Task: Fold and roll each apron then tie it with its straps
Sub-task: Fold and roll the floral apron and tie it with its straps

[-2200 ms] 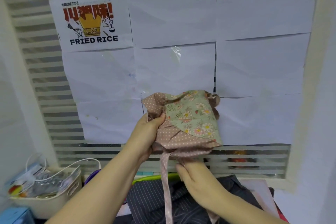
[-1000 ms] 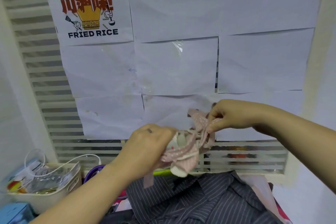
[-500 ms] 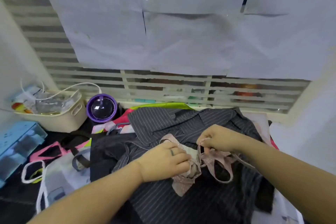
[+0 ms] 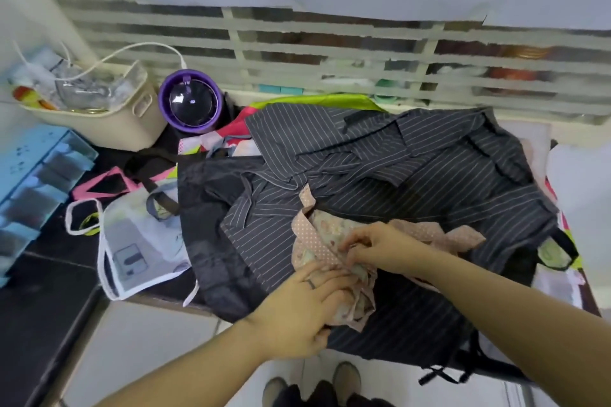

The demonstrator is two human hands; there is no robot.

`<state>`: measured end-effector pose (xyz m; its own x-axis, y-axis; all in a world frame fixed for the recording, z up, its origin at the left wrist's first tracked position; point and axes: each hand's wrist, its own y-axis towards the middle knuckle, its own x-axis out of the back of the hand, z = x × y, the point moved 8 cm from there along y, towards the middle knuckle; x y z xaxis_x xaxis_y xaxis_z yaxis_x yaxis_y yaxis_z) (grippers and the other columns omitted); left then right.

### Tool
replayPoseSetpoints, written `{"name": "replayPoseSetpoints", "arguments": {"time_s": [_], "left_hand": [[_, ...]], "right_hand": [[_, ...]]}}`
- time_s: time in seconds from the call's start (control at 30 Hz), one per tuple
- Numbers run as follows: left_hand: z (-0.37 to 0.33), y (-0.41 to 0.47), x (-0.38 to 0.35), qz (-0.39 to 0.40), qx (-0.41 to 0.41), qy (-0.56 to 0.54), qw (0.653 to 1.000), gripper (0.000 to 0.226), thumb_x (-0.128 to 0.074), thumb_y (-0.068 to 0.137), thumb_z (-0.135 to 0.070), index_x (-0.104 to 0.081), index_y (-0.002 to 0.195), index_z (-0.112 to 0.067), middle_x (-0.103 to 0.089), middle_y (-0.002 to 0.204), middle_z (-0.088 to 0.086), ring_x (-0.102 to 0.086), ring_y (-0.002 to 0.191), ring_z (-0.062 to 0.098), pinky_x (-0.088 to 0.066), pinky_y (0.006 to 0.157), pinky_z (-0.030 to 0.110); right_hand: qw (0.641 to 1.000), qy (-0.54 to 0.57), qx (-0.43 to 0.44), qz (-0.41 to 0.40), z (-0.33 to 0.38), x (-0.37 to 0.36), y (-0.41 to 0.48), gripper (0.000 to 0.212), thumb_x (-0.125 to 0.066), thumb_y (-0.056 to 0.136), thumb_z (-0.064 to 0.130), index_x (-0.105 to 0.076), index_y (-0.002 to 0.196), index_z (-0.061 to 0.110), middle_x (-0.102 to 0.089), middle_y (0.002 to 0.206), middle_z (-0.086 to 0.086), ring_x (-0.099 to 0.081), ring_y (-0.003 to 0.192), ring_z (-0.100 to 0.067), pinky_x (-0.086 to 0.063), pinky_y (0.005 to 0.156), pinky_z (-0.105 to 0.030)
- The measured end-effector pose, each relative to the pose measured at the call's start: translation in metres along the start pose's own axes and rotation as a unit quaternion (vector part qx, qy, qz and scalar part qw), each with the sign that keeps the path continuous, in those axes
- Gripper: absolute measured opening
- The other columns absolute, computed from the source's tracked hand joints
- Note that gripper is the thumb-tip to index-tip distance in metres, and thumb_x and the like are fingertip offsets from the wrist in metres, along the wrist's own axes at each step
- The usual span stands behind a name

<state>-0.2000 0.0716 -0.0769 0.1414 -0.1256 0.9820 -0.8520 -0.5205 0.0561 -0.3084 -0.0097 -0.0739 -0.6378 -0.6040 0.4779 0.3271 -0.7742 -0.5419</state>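
Observation:
A small bundled apron (image 4: 322,241), pink polka-dot with a green floral panel, lies on a dark striped apron (image 4: 413,182) spread over the table. My left hand (image 4: 304,307) grips the near end of the bundle, with its fingers curled round the cloth. My right hand (image 4: 370,246) pinches the bundle's pink strap at its middle. The loose end of the pink strap (image 4: 463,236) trails off to the right over the striped cloth.
A white apron with a printed picture (image 4: 139,248) and other coloured aprons lie to the left. A cream basket (image 4: 109,116) and a purple round device (image 4: 191,102) stand at the back left, blue drawers (image 4: 29,175) at far left. The table's near edge is below my hands.
The bundle came down from in front of the wall onto the striped apron. Both hands followed it and now work the strap low over the table; the view tilted downward.

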Motion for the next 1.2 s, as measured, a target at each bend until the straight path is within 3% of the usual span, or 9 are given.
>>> {"name": "replayPoseSetpoints", "arguments": {"time_s": [0.13,0.3,0.5,0.6,0.7,0.83,0.97,1.1,1.2], "left_hand": [[0.033,-0.009,0.023,-0.080,0.197,-0.258,0.942,0.027,-0.052,0.079,-0.032,-0.063,0.103,-0.025,-0.064,0.108,-0.011,-0.058,0.098,0.009,-0.044,0.096,0.029],[0.083,-0.020,0.024,-0.144,0.497,-0.354,0.779,0.037,-0.062,0.079,-0.058,-0.059,0.083,-0.021,-0.060,0.081,-0.004,-0.054,0.070,0.008,-0.046,0.064,0.028],[0.097,0.004,0.030,-0.209,0.483,-0.363,0.769,0.025,-0.062,0.088,-0.031,-0.056,0.078,-0.009,-0.055,0.078,0.008,-0.048,0.069,0.017,-0.039,0.062,0.029],[0.103,0.000,0.042,-0.286,0.479,-0.491,0.669,0.020,-0.054,0.095,-0.018,-0.056,0.081,-0.004,-0.056,0.072,0.006,-0.050,0.066,0.016,-0.044,0.066,0.032],[0.098,0.002,0.042,-0.245,0.436,-0.676,0.541,0.029,-0.042,0.101,-0.018,-0.051,0.074,-0.011,-0.050,0.055,-0.001,-0.046,0.048,0.011,-0.042,0.065,0.035],[0.078,-0.021,0.038,-0.049,0.442,-0.710,0.546,0.034,-0.041,0.101,-0.020,-0.043,0.067,-0.017,-0.029,0.050,-0.005,-0.024,0.039,0.006,-0.033,0.043,0.018],[0.072,-0.066,0.042,0.007,0.475,-0.730,0.492,0.037,-0.044,0.099,-0.020,-0.046,0.061,-0.016,-0.027,0.049,-0.005,-0.022,0.038,0.005,-0.030,0.037,0.016],[0.131,-0.119,0.064,-0.217,0.582,-0.652,0.435,0.036,-0.040,0.101,-0.024,-0.049,0.067,-0.015,-0.038,0.052,-0.003,-0.032,0.041,0.007,-0.038,0.045,0.019],[0.180,-0.153,0.094,-0.320,0.690,-0.433,0.483,0.029,-0.042,0.099,-0.026,-0.061,0.088,-0.007,-0.056,0.086,0.010,-0.048,0.077,0.018,-0.044,0.071,0.035]], "right_hand": [[1.000,0.017,-0.002,-0.014,0.000,-0.004,0.002,0.014,-0.062,0.088,0.015,-0.069,0.090,0.027,-0.067,0.087,0.010,-0.061,0.075,-0.004,-0.047,0.066,-0.017],[1.000,-0.012,0.019,-0.002,0.007,-0.004,-0.003,0.013,-0.061,0.090,0.022,-0.068,0.100,0.025,-0.064,0.093,0.014,-0.059,0.081,0.000,-0.045,0.071,-0.016],[1.000,-0.007,0.018,0.002,0.007,-0.005,-0.006,0.014,-0.055,0.095,0.025,-0.065,0.104,0.025,-0.062,0.087,0.014,-0.055,0.069,0.002,-0.042,0.061,-0.015],[1.000,-0.002,0.010,-0.002,0.004,-0.004,-0.005,0.016,-0.053,0.096,0.024,-0.066,0.105,0.027,-0.068,0.095,0.008,-0.063,0.081,-0.011,-0.053,0.075,-0.030],[1.000,0.013,0.010,0.005,0.004,-0.004,-0.003,0.017,-0.052,0.096,0.021,-0.065,0.106,0.022,-0.070,0.096,0.005,-0.061,0.080,-0.009,-0.051,0.075,-0.027],[1.000,0.022,-0.005,0.005,-0.001,-0.005,0.001,0.016,-0.052,0.095,0.021,-0.066,0.103,0.019,-0.069,0.101,-0.001,-0.064,0.093,-0.020,-0.051,0.087,-0.037],[0.999,0.032,-0.005,0.011,0.000,-0.006,0.005,0.011,-0.050,0.097,0.017,-0.060,0.100,0.020,-0.070,0.092,0.001,-0.058,0.072,-0.011,-0.047,0.065,-0.025],[1.000,0.021,-0.008,0.017,0.003,-0.007,0.008,0.012,-0.049,0.097,0.014,-0.058,0.096,0.022,-0.071,0.087,0.002,-0.059,0.073,-0.008,-0.045,0.066,-0.021],[1.000,-0.007,-0.008,0.019,0.005,-0.009,0.010,0.009,-0.052,0.096,0.018,-0.057,0.093,0.025,-0.070,0.085,0.003,-0.060,0.074,-0.011,-0.048,0.070,-0.030]]}}
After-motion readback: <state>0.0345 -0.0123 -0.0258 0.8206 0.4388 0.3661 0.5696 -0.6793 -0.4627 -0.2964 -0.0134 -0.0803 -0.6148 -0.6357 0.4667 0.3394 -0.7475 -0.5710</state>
